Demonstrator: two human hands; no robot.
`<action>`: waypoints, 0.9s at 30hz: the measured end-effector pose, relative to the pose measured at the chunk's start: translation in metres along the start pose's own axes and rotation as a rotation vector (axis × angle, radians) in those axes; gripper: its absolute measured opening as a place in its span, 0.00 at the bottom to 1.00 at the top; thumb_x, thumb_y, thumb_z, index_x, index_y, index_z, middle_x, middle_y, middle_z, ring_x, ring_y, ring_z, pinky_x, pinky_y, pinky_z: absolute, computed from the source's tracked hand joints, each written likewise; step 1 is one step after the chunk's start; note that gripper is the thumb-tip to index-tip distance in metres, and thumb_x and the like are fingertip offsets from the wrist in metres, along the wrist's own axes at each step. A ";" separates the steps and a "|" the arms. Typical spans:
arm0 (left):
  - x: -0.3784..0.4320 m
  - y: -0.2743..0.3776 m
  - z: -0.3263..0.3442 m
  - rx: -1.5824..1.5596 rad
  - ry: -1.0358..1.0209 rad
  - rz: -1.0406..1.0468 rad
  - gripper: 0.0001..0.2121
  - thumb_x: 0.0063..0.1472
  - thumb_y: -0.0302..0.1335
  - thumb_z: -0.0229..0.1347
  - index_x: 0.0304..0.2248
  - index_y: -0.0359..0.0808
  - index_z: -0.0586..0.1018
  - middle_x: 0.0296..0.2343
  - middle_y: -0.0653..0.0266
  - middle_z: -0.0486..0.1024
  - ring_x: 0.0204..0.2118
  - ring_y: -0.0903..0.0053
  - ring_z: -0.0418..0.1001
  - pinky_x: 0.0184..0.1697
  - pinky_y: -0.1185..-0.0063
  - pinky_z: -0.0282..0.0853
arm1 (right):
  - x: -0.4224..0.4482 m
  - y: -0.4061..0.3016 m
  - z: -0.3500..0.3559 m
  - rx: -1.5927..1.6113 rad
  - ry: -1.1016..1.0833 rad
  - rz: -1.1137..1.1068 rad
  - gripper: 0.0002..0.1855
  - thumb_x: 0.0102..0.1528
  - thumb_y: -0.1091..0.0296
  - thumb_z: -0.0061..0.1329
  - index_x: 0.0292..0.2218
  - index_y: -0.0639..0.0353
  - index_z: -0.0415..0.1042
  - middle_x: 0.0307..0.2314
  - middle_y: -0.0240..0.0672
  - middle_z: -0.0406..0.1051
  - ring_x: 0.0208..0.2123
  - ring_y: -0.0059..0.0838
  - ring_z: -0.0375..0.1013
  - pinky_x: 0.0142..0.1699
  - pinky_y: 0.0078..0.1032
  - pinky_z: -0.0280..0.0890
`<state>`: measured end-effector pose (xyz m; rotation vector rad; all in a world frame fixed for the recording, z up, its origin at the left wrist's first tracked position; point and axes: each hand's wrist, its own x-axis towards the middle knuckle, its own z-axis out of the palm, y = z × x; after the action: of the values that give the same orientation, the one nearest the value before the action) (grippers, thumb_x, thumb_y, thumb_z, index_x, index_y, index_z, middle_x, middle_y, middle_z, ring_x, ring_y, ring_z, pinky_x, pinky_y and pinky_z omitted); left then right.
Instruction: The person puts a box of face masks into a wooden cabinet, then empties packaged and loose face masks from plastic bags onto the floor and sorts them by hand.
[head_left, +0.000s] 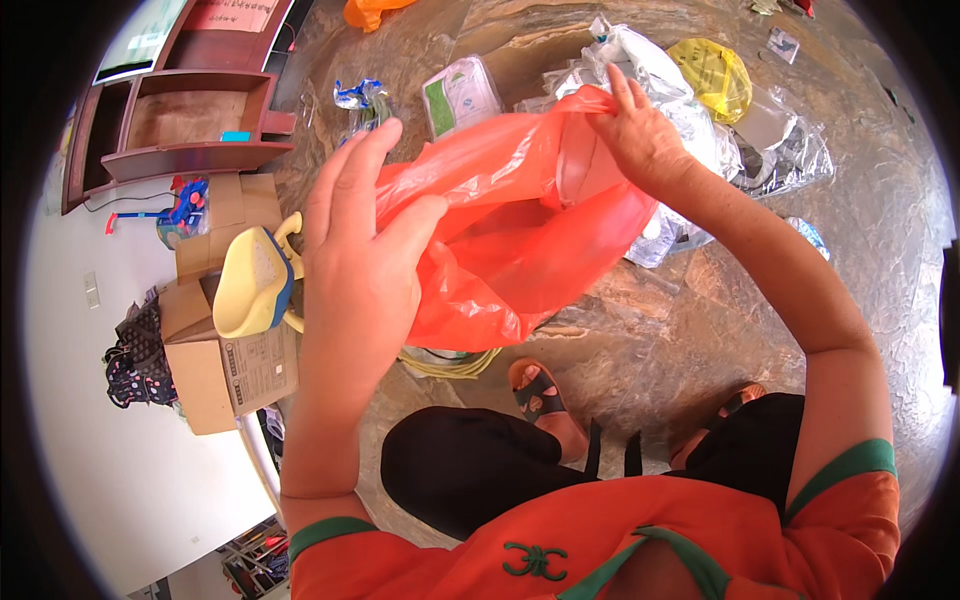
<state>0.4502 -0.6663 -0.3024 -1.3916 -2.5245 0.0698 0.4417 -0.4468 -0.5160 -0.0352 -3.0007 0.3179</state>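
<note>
A translucent red plastic bag (517, 247) hangs in front of me above the floor, its mouth spread wide. My right hand (645, 139) pinches its rim at the upper right, with some fingers extended upward. At the bag's left side is my left hand (360, 232), its thumb and fingers spread apart. Bag film passes behind that thumb, and whether the left hand grips it is hidden. Behind the bag lie a clear package with a green and white label (461, 97) and a heap of white and clear plastic wrapping (649, 67).
A yellow plastic bag (709, 79) lies beside the heap. To the left are a yellow plastic scoop-like object (251, 289), a cardboard box (199, 364) and a wooden cabinet (195, 154). A coiled yellowish hose or cable (457, 366) sits on the stone-patterned floor (630, 352) near my sandaled foot (540, 397).
</note>
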 end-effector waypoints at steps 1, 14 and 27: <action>-0.001 0.002 -0.004 0.021 -0.025 0.005 0.11 0.45 0.17 0.52 0.31 0.32 0.77 0.46 0.56 0.64 0.48 0.60 0.61 0.50 0.70 0.59 | 0.003 0.004 -0.008 -0.002 0.000 0.002 0.18 0.47 0.75 0.41 0.42 0.54 0.67 0.55 0.52 0.40 0.52 0.52 0.55 0.47 0.32 0.64; 0.004 0.023 0.028 0.096 -0.197 -0.170 0.23 0.49 0.22 0.52 0.46 0.24 0.64 0.48 0.50 0.61 0.50 0.59 0.59 0.52 0.71 0.56 | 0.007 0.025 0.000 0.080 -0.299 0.117 0.19 0.43 0.69 0.50 0.39 0.60 0.66 0.41 0.49 0.61 0.41 0.43 0.67 0.40 0.33 0.67; 0.056 -0.018 0.029 0.138 -0.012 -0.379 0.27 0.49 0.25 0.54 0.47 0.23 0.59 0.49 0.46 0.56 0.50 0.55 0.58 0.52 0.71 0.57 | -0.010 0.065 -0.149 0.687 0.174 -0.310 0.12 0.41 0.80 0.51 0.31 0.57 0.71 0.48 0.40 0.57 0.46 0.36 0.64 0.45 0.26 0.63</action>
<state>0.3994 -0.6267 -0.3163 -0.8485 -2.6877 0.1772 0.4712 -0.3530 -0.3859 0.4316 -2.5133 1.1975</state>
